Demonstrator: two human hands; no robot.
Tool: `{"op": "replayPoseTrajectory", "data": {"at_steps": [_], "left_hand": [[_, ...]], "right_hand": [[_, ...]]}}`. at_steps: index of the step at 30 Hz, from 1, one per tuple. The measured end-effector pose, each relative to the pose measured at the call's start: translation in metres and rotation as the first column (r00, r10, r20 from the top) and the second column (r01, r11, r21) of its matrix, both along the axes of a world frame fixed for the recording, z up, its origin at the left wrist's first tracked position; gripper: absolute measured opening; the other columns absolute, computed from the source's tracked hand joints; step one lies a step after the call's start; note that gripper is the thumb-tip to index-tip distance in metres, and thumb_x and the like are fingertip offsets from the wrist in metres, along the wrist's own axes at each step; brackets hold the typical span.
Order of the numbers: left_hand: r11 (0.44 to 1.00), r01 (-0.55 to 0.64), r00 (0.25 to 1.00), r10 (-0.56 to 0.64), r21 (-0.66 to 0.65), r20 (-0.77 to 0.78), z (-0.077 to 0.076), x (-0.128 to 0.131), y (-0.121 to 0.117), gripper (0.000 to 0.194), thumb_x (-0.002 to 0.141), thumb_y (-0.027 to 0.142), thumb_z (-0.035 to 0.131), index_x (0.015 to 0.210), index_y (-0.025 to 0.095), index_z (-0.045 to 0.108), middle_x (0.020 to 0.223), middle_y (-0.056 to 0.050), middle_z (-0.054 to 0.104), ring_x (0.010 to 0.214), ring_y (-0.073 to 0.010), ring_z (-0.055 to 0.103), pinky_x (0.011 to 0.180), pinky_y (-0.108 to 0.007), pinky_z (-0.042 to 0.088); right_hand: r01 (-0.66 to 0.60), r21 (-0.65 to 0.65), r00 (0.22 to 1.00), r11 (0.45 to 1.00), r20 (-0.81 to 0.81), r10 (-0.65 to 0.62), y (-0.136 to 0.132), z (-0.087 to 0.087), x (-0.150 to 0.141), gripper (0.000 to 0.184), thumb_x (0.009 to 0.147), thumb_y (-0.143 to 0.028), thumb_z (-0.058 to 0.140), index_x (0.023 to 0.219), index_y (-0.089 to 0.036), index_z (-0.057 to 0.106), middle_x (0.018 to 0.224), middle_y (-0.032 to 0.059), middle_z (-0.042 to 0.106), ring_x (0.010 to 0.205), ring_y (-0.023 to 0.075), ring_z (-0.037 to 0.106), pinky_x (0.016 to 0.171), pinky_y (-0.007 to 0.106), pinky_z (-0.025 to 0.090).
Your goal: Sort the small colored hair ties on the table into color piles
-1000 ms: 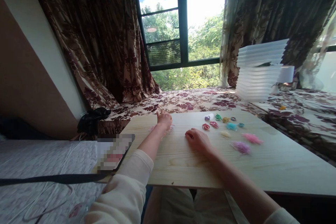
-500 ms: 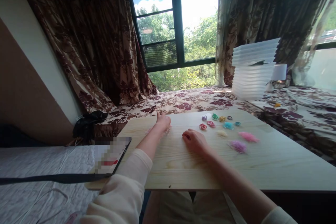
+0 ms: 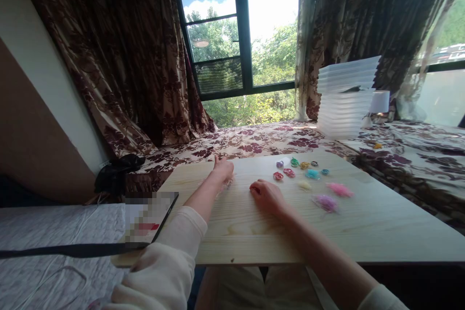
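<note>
My left hand (image 3: 223,170) reaches to the far left part of the pale wooden table (image 3: 247,244). It lies over a small scattered pile of clear, pinkish bits (image 3: 228,182). One digit sticks up, while the other fingers are hidden behind the hand. My right hand (image 3: 268,194) rests on its side near the table's middle, its fingers curled closed; whatever is inside them is too small to make out. To its right lie small coils of coloured bands, among them a red coil (image 3: 278,176) and a pink coil (image 3: 289,172).
Further right lie a purple bundle (image 3: 326,203), a pink bundle (image 3: 340,190), a cream bundle (image 3: 304,185) and a blue bundle (image 3: 312,174). A dark-edged flat object (image 3: 163,218) sits at the table's left edge. Behind, a white ridged stack (image 3: 345,101) stands on the floral-covered ledge (image 3: 254,140).
The whole view has shifted slightly, so things appear a little further left. Both hands keep nearly the same places on the table, the left over the pinkish pile and the right curled.
</note>
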State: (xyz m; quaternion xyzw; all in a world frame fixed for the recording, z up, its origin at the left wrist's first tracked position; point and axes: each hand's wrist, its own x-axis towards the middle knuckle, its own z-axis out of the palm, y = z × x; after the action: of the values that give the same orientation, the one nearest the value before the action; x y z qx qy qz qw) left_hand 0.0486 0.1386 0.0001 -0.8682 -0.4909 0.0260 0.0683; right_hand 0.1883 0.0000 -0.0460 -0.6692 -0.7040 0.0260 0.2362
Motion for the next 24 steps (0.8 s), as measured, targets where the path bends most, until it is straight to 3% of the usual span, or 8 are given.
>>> {"op": "replayPoseTrajectory", "data": {"at_steps": [4,16,24], "left_hand": [[1.000,-0.012,1.000,0.012,-0.009,0.016,0.001,-0.003,0.000,0.021,0.079,0.037,0.060,0.080,0.019,0.071,0.100,-0.015,0.067,0.119,-0.0312,0.046,0.108,-0.058,0.016],[0.999,-0.034,0.997,0.032,0.032,0.073,-0.009,0.005,-0.005,0.014,0.079,0.025,0.061,0.087,0.018,0.069,0.103,-0.015,0.067,0.120,-0.0298,0.043,0.109,-0.057,0.014],[0.998,-0.016,0.958,-0.003,0.063,0.287,-0.007,-0.015,-0.045,0.018,0.082,0.021,0.050,0.083,0.019,0.068,0.096,-0.009,0.070,0.114,-0.0240,0.051,0.111,-0.047,0.019]], "right_hand": [[0.015,-0.004,1.000,1.000,0.004,-0.015,0.001,-0.001,0.000,0.027,0.089,-0.026,0.045,0.093,-0.023,0.072,0.097,0.0038,0.070,0.085,0.0150,0.063,0.070,0.024,0.038],[0.008,0.015,1.000,1.000,-0.002,-0.008,0.001,-0.002,0.000,0.028,0.087,-0.025,0.044,0.092,-0.023,0.071,0.096,0.0032,0.070,0.084,0.0155,0.063,0.068,0.025,0.037],[0.001,-0.006,1.000,1.000,-0.001,-0.001,0.001,-0.002,0.000,0.028,0.087,-0.025,0.044,0.093,-0.023,0.072,0.099,0.0033,0.070,0.086,0.0149,0.062,0.070,0.024,0.038]]}}
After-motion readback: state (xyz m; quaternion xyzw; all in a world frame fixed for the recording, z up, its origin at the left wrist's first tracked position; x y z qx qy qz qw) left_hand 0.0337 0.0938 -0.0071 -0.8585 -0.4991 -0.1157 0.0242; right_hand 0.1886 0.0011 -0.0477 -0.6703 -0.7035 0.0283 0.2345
